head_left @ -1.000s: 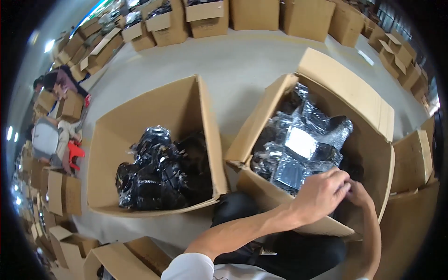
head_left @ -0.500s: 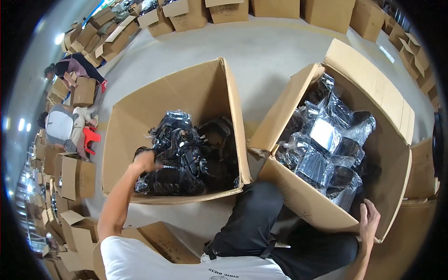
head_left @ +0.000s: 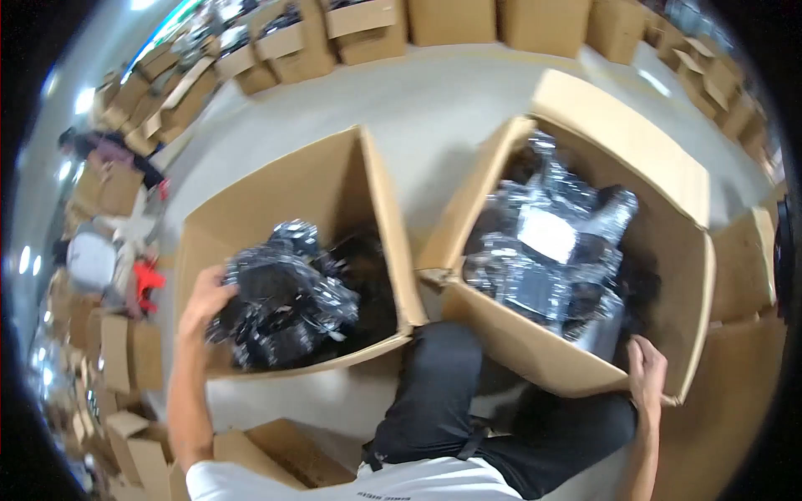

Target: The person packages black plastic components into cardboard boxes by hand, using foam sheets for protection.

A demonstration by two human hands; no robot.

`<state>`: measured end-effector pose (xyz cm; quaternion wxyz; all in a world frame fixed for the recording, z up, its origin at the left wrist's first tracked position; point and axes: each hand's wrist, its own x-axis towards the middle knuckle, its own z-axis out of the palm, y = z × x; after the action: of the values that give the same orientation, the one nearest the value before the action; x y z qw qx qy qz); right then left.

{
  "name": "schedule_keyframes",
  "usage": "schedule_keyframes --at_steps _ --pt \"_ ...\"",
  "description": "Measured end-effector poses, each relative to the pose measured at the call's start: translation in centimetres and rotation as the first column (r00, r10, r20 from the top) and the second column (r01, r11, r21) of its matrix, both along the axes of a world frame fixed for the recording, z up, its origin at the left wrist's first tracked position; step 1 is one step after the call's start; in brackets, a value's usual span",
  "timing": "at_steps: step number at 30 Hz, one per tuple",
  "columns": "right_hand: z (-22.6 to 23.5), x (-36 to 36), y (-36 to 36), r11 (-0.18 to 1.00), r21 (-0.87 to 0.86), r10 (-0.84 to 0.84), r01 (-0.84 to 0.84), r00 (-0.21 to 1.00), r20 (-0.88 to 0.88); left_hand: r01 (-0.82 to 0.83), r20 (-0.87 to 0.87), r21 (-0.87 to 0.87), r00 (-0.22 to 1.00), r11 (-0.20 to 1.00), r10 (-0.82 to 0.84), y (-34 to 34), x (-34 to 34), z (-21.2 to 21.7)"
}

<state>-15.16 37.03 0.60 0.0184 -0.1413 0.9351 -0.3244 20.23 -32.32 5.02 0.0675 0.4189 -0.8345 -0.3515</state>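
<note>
Two cardboard boxes (head_left: pixel 380 200) (both open), left hand (head_left: pixel 205 298) on bagged items (head_left: pixel 280 305)

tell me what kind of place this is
Most likely a warehouse or packing floor. Two big open cardboard boxes sit on a bare grey concrete floor, both filled with dark items in shiny plastic bags, and rows of more cartons line the far edge.
</note>
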Motion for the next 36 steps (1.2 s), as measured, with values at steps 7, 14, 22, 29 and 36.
schedule_keyframes --at_steps 7,14,22,29,36 --pt "-0.7 -0.5 -2.7 0.956 -0.046 0.281 -0.29 0.949 -0.145 0.115 -0.527 0.28 0.848 0.953 0.052 8.4 -5.1 10.0" --pt "4.9 4.5 -7.1 0.793 -0.08 0.535 -0.604 0.753 -0.382 0.441 -0.648 0.575 0.76 0.689 0.054 28.1 -20.4 9.4" --pt "10.3 1.3 -7.6 0.637 -0.738 0.092 -0.222 0.973 -0.214 0.724 -0.828 0.267 0.51 0.636 -0.233 47.2 -29.0 3.8" --pt "10.7 -0.2 -5.0 0.478 -0.878 -0.068 0.003 0.997 -0.034 0.728 -0.829 0.217 0.489 0.651 -0.271 55.1 -30.0 0.9" --pt "13.2 -3.4 -3.1 0.521 -0.824 0.021 -0.223 0.968 -0.249 0.845 -0.873 0.292 0.427 0.449 -0.235 54.1 -32.3 2.6"
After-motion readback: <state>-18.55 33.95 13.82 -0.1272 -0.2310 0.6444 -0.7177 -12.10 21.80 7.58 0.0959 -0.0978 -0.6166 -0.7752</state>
